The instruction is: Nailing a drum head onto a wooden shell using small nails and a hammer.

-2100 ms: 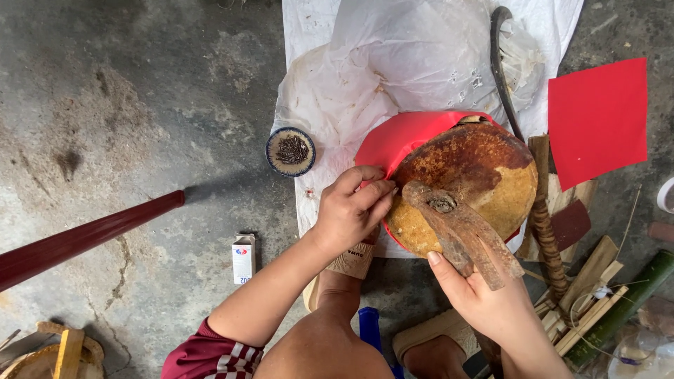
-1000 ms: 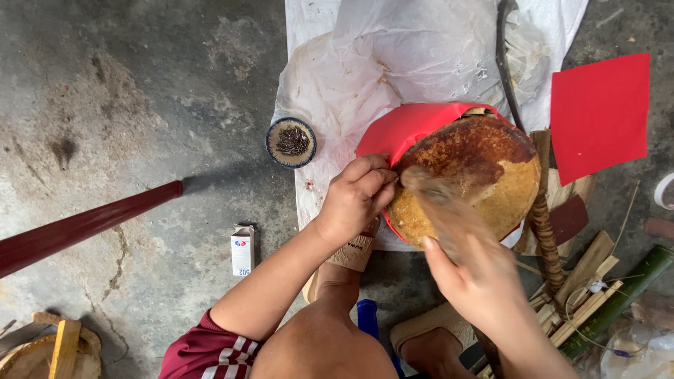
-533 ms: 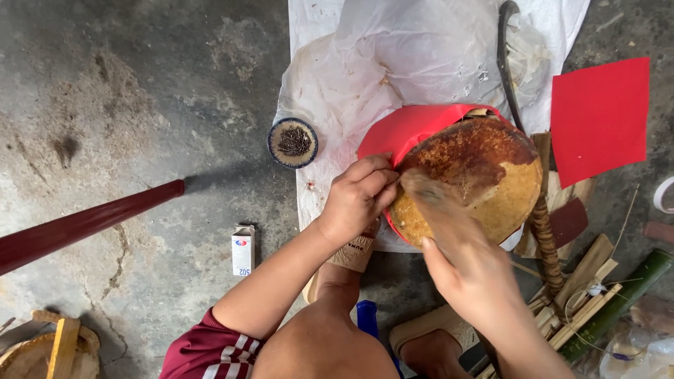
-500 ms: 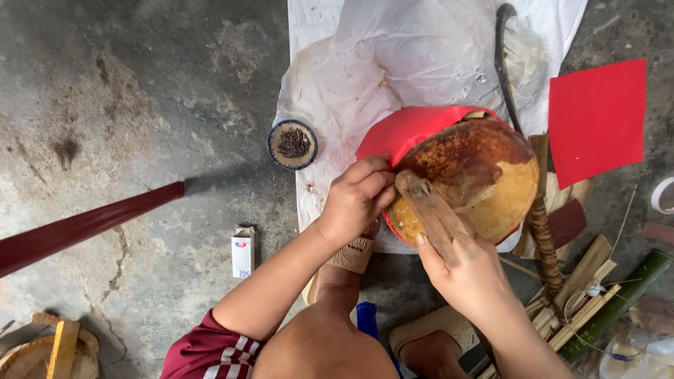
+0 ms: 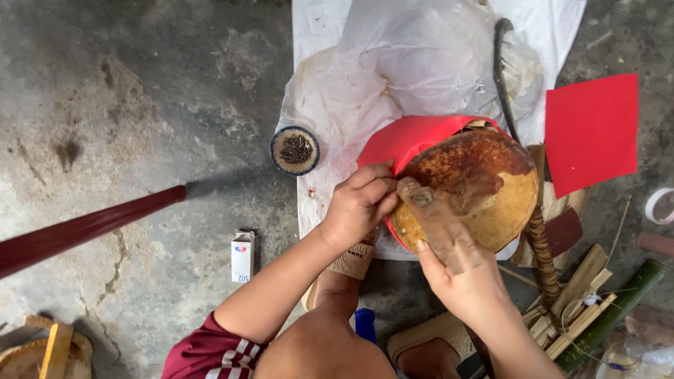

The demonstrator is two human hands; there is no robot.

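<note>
Right hand (image 5: 463, 281), closed around a flat, worn wooden tool (image 5: 432, 221), presses it on the round brown-and-tan gourd (image 5: 477, 186) at centre right; left hand (image 5: 358, 207) pinches smooth red paper (image 5: 404, 140) against its edge. Paper covers only the gourd's upper-left rim; most of the mottled shell stays bare.

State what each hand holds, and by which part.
Left hand pinches the red paper edge against the gourd; right hand grips a blade's lower end.
</note>
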